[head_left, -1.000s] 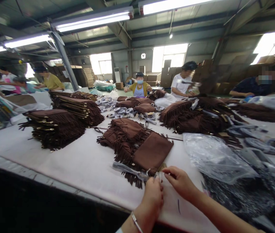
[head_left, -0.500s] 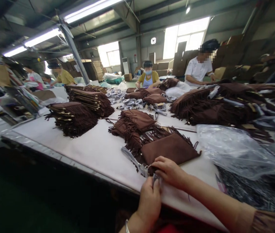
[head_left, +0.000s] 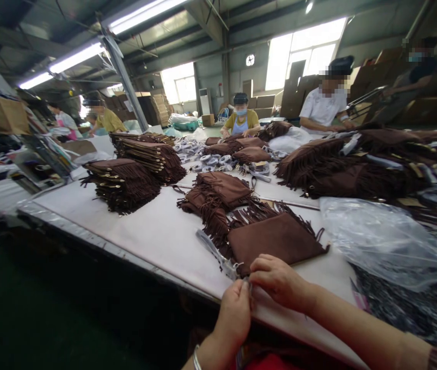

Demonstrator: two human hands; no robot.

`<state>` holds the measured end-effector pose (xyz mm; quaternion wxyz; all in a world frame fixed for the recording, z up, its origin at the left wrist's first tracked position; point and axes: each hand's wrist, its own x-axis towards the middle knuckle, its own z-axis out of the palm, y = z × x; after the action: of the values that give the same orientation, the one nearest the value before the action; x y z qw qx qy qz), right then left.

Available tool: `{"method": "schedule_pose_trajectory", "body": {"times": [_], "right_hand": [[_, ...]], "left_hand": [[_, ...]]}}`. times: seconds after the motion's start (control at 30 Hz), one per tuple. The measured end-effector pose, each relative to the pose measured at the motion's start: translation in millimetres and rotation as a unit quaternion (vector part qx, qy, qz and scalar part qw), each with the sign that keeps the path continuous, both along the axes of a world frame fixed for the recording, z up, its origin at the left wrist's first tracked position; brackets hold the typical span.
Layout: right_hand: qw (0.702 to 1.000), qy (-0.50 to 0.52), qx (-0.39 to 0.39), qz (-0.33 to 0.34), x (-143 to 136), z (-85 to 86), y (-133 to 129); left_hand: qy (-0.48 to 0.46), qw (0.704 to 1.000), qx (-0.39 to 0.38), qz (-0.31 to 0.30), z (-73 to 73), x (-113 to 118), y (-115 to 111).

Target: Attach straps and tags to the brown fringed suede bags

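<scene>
A strap (head_left: 215, 252) wrapped in greyish plastic, with a metal clasp (head_left: 236, 266) at its near end, lies at the table's front edge. My left hand (head_left: 233, 311) is closed, thumb and finger pinching the near end of this strap. Against its fingertips my right hand (head_left: 278, 280) is also closed; whatever its curled fingers grip is hidden. Just beyond my hands a dark brown fringed pouch (head_left: 276, 237) lies flat, its small loop at the right corner. More brown fringed pouches (head_left: 222, 187) lie behind it.
Stacked fringed pouches (head_left: 124, 182) stand at left; a larger pile (head_left: 341, 159) lies at right. Clear plastic bags (head_left: 380, 239) cover the right side near dark fringe material (head_left: 399, 303). Wrapped straps (head_left: 216, 163) lie mid-table. Co-workers (head_left: 241, 121) work across the table.
My right fingers have moved off the metal clasp and come closer to my left fingertips. The view has shifted slightly, and another person shows at the back right. The pouches lie as before.
</scene>
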<state>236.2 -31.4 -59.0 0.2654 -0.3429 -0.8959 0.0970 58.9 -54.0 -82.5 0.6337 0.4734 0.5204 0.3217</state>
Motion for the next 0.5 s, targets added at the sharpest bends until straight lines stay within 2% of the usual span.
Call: {"method": "schedule_pose_trajectory", "body": {"times": [0.1, 0.17, 0.27, 0.37, 0.5], "right_hand": [[1.0, -0.016, -0.014, 0.004, -4.1, 0.0, 3.3], [0.999, -0.028, -0.025, 0.003, -4.1, 0.6, 3.4], [0.997, -0.067, -0.032, 0.008, -2.4, 2.9, 2.7], [0.994, -0.103, -0.012, 0.032, -0.7, 5.3, 2.9], [0.996, -0.079, -0.004, 0.034, -0.6, 3.7, 3.4]], "left_hand": [[0.103, 0.979, 0.173, -0.04, 2.8, -3.3, -7.1], [0.149, 0.962, 0.218, -0.064, 4.4, -5.1, -10.6], [0.193, 0.95, 0.234, -0.078, 4.1, -6.2, -12.4], [0.193, 0.949, 0.235, -0.079, 1.4, -6.1, -11.7], [0.231, 0.939, 0.243, -0.081, -2.1, -5.2, -10.9]]}}
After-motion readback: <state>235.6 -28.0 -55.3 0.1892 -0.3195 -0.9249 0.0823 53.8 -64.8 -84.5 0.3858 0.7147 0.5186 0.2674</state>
